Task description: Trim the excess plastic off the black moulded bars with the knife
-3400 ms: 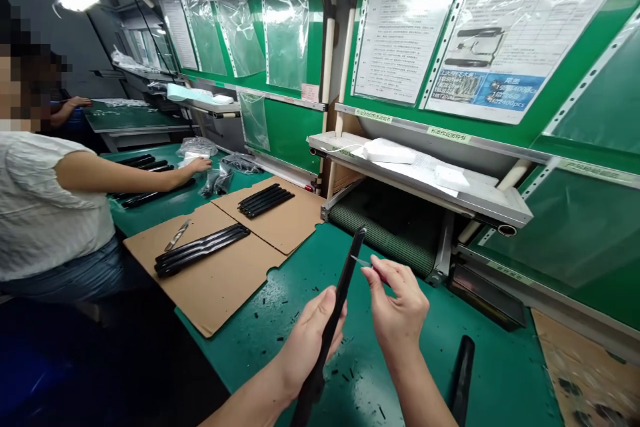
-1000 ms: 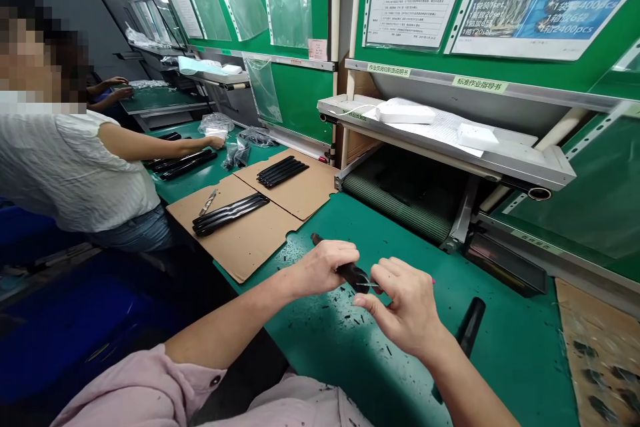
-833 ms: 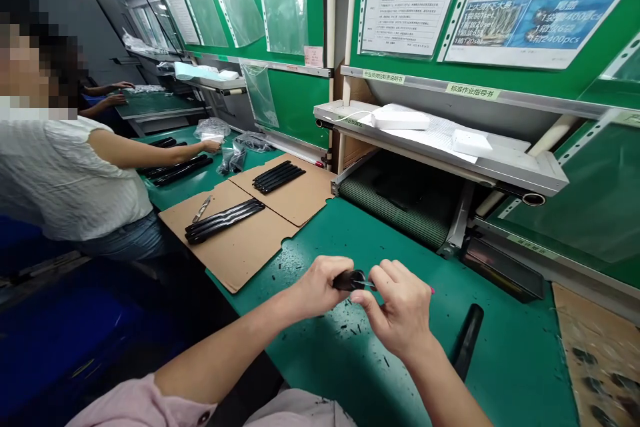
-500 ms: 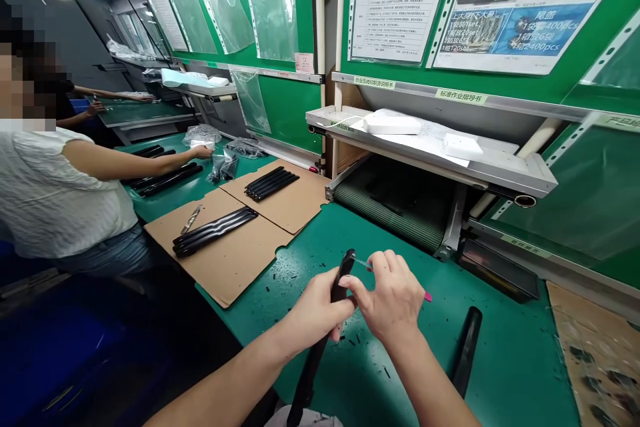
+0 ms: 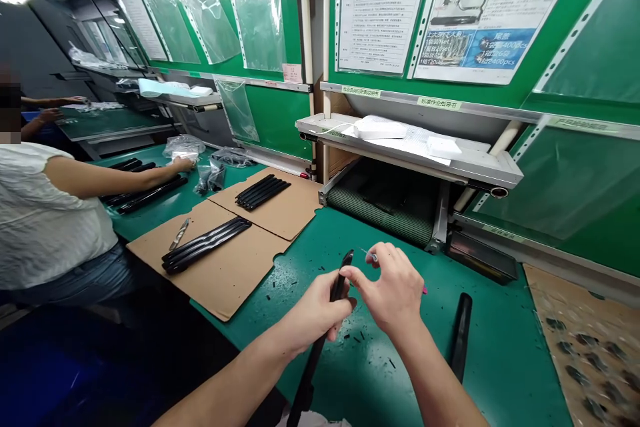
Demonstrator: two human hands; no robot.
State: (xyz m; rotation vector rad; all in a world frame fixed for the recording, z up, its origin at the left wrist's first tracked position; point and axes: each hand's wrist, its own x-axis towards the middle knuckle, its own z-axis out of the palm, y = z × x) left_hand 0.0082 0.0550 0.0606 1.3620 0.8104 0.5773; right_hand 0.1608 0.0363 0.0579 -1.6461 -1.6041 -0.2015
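My left hand [image 5: 316,312] is closed around a long black plastic part [image 5: 313,368], which slants up from my lap with its narrow end above the fist. Close to that end, my right hand [image 5: 396,290] is curled round a slim knife [image 5: 371,255]. The thin blade shows beyond the fingers, a small gap away from the part, and a pink end sticks out behind the hand. My right thumb reaches to the black part near its top. Most of the knife's handle is hidden. Small black shavings lie scattered on the green table [image 5: 425,360] below.
Another black part [image 5: 461,337] lies to the right. Cardboard sheets [image 5: 250,280] at left bear rows of black parts [image 5: 207,245] and a cutter [image 5: 180,233]. A conveyor [image 5: 385,213] stands ahead under a shelf [image 5: 410,160]. A co-worker [image 5: 55,213] reaches over the table at left.
The knife blade has come away from the black part's upper end, and my right hand has opened a slight gap. My view has turned a little to the right.
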